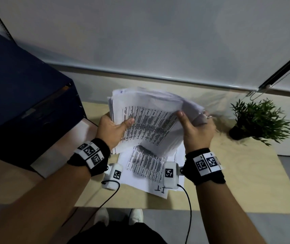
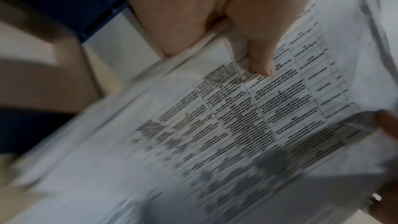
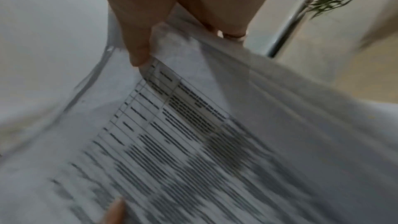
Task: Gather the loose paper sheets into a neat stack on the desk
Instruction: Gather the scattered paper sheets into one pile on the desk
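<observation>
The bundle of sheets is gripped between the left hand and right hand, above one sheet lying below the wrists; edges should be tapped square before lowering.

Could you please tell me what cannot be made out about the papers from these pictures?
- Head view: the printed text on the held bundle is too small to read.
- Head view: the sheet on the desk is partly covered by the bundle and wrist cameras.
- Wrist views: motion blur smears the print.
- Right hand: its fingers are hidden behind the paper.
</observation>
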`<state>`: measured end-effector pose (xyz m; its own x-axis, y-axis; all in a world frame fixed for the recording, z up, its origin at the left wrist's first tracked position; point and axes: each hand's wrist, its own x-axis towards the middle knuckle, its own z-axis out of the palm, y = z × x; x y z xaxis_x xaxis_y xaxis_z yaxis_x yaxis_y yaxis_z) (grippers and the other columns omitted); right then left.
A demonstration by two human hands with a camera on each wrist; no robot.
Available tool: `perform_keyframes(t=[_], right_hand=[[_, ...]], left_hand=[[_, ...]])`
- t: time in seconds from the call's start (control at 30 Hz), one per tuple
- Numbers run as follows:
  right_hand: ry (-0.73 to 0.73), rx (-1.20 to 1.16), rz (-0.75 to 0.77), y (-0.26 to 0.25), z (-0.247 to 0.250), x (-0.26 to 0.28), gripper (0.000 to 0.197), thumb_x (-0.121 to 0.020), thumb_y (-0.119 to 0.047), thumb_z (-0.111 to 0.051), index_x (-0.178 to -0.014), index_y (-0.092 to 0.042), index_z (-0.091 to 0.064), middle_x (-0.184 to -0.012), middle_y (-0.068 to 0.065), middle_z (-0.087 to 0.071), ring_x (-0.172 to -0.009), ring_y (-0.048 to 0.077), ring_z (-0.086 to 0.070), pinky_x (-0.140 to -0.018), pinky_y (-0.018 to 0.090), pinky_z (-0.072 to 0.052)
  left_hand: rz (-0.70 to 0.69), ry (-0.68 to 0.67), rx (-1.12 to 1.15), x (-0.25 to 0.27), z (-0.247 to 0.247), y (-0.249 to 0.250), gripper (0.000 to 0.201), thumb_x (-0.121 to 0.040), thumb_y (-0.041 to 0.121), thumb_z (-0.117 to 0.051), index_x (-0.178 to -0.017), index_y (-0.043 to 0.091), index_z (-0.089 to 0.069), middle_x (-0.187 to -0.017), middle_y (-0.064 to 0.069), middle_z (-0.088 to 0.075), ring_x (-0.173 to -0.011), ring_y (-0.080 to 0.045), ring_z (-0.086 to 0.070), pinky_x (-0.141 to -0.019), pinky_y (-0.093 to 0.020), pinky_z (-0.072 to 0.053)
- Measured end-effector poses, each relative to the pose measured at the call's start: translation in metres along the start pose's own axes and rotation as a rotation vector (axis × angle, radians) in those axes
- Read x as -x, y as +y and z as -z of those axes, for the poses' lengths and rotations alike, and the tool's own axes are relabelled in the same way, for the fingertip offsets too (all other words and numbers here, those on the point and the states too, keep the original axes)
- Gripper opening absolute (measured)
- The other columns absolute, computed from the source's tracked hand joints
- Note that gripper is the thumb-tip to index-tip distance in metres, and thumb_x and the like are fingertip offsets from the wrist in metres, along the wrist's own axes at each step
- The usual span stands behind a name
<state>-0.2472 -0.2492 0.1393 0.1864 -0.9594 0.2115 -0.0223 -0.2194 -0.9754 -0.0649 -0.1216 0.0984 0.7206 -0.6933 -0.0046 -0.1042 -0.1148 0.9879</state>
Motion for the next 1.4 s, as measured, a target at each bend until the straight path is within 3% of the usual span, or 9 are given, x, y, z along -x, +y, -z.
perform_keyframes(t=[0.07,0.2,0.43,0.63,0.8,0.9,1.07,1.17,1.4], right_hand=[[-0.077,0.346,-0.143,0.038,0.009,0.005,0.051,-0.072,-0.042,-0.082,-0.095,-0.001,-0.064,-0.081,0.001,-0.071,-0.072,0.011,-0.066,-0.065,0.035,-0.058],[-0.155,0.907,-0.575,0.115,0.023,0.025,0.089,-0.074,-0.047,-0.072,-0.145,-0.010,-0.032,-0.147,0.013,-0.040,-0.131,0.035,-0.041,-0.106,0.046,-0.038],[-0.228,1.222,-0.748,0.154,0.003,0.058,0.141,-0.053,-0.070,-0.078,-0.151,-0.007,0.001,-0.148,0.017,-0.021,-0.134,0.036,-0.026,-0.102,0.055,-0.036],[-0.157,0.935,-0.793,0.155,0.001,0.046,0.104,-0.070,-0.031,-0.082,-0.145,-0.001,-0.017,-0.132,0.024,-0.051,-0.118,0.039,-0.055,-0.096,0.043,-0.049],[-0.156,0.824,-0.782,0.142,0.005,0.047,0.042,-0.082,-0.023,-0.071,-0.112,-0.003,-0.052,-0.115,0.024,-0.063,-0.102,0.039,-0.063,-0.076,0.038,-0.052],[-0.154,0.859,-0.585,0.119,0.021,0.034,0.025,-0.083,-0.019,-0.065,-0.101,-0.004,-0.056,-0.103,0.024,-0.066,-0.094,0.042,-0.063,-0.067,0.036,-0.045],[-0.018,0.983,-0.200,0.057,0.053,-0.010,0.023,-0.083,-0.018,-0.062,-0.098,-0.002,-0.058,-0.091,0.032,-0.065,-0.085,0.049,-0.062,-0.066,0.043,-0.046],[0.151,0.956,-0.076,0.009,0.069,-0.035,0.029,-0.086,-0.026,-0.063,-0.093,0.002,-0.060,-0.090,0.029,-0.067,-0.083,0.044,-0.065,-0.065,0.040,-0.048],[0.175,0.582,-0.228,-0.006,0.092,-0.034,0.029,-0.074,-0.025,-0.079,-0.087,-0.005,-0.061,-0.079,0.013,-0.062,-0.066,0.024,-0.057,-0.058,0.029,-0.040]], left_hand=[[0.040,-0.015,-0.047,0.007,-0.003,-0.012,0.021,-0.084,0.017,-0.074,-0.102,0.005,-0.072,-0.093,0.001,-0.072,-0.063,0.017,-0.062,-0.057,-0.001,-0.045],[0.061,0.094,-0.160,0.001,0.001,-0.010,0.031,-0.089,0.033,-0.067,-0.101,0.005,-0.074,-0.085,-0.003,-0.070,-0.067,-0.009,-0.063,-0.058,-0.015,-0.046],[-0.105,0.274,-0.256,-0.015,0.045,0.017,0.018,-0.090,0.024,-0.069,-0.103,0.012,-0.068,-0.089,-0.002,-0.064,-0.063,0.004,-0.058,-0.061,-0.013,-0.042],[-0.099,0.245,-0.294,-0.022,0.075,0.021,0.019,-0.087,0.033,-0.070,-0.078,0.020,-0.060,-0.072,-0.001,-0.058,-0.064,-0.006,-0.053,-0.066,-0.023,-0.043],[-0.016,0.135,-0.155,-0.022,0.085,0.012,0.009,-0.082,0.037,-0.075,-0.090,0.037,-0.071,-0.100,0.011,-0.071,-0.098,-0.012,-0.068,-0.096,-0.038,-0.050],[0.155,0.051,-0.155,-0.032,0.083,-0.019,0.056,-0.063,0.062,-0.079,-0.100,0.021,-0.073,-0.104,-0.004,-0.075,-0.101,-0.025,-0.070,-0.095,-0.052,-0.051],[0.408,-0.092,-0.398,-0.013,0.031,-0.061,0.082,-0.057,0.074,-0.074,-0.103,0.006,-0.068,-0.099,-0.019,-0.072,-0.095,-0.035,-0.069,-0.082,-0.040,-0.056],[0.502,-0.145,-0.598,0.001,-0.001,-0.068,0.064,-0.081,0.051,-0.071,-0.113,-0.002,-0.061,-0.106,-0.023,-0.067,-0.088,-0.033,-0.065,-0.072,-0.033,-0.052],[0.561,-0.202,-0.583,0.012,-0.029,-0.091,0.046,-0.085,0.032,-0.072,-0.118,0.003,-0.060,-0.116,-0.012,-0.068,-0.098,-0.031,-0.066,-0.081,-0.032,-0.054]])
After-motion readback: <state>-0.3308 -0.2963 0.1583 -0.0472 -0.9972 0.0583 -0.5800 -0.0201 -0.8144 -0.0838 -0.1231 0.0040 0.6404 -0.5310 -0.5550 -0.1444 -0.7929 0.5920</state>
